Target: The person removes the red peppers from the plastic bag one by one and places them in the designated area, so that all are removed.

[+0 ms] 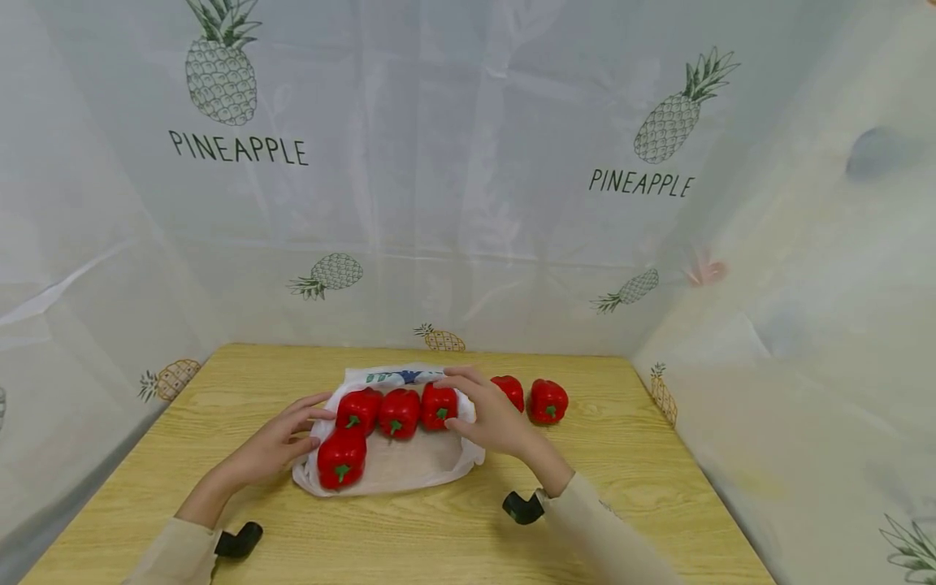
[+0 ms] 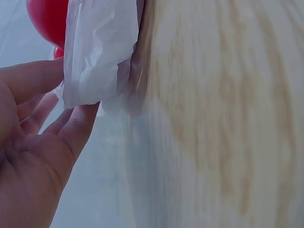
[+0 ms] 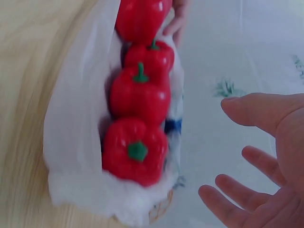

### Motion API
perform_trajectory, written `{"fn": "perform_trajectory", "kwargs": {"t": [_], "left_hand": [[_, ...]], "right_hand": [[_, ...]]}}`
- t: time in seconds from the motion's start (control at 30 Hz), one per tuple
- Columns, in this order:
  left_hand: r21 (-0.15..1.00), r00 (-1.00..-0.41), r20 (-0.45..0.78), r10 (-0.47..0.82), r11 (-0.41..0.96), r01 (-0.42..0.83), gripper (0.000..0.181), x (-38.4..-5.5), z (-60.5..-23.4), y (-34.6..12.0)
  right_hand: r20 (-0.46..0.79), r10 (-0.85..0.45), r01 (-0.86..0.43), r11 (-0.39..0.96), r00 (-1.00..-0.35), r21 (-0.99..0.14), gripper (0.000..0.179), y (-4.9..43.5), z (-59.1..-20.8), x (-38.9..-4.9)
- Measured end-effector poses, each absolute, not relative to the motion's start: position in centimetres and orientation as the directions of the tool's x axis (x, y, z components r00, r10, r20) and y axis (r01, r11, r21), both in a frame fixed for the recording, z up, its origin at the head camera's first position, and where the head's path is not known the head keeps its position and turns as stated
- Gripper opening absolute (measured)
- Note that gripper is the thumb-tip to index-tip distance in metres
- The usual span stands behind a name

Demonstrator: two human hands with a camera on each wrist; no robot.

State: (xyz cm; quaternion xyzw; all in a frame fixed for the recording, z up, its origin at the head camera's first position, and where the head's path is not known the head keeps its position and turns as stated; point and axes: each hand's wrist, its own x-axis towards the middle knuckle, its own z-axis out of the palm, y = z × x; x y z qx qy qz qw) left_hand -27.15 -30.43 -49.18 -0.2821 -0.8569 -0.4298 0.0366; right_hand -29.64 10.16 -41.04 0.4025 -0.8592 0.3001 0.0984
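Several red bell peppers (image 1: 400,413) with green stems lie in a white plastic bag (image 1: 409,471) with its mouth spread wide on the table. At the bag's left side, my left hand (image 1: 274,443) touches the rim with loosely bent fingers. In the left wrist view, the bag's edge (image 2: 97,57) partly covers those fingertips. My right hand (image 1: 497,414) hovers by the rightmost bagged pepper (image 3: 135,151), thumb and fingers spread. The right wrist view shows a gap between that hand and the pepper.
Two more red bell peppers (image 1: 548,401) lie on the wooden table (image 1: 621,487) right of the bag; the right hand partly hides one. Plastic curtains (image 1: 453,203) printed with pineapples hang behind the table and at both sides.
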Motion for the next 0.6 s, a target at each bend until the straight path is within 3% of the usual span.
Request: {"fn": "perform_trajectory", "kwargs": {"t": [0.6], "left_hand": [[0.744,-0.841,0.275,0.465,0.452,0.493,0.030,-27.6,-49.7,-30.8]], "right_hand": [[0.372,-0.702,-0.775,0.420,-0.607,-0.473,0.053,4.0,-43.1,-28.9]]}}
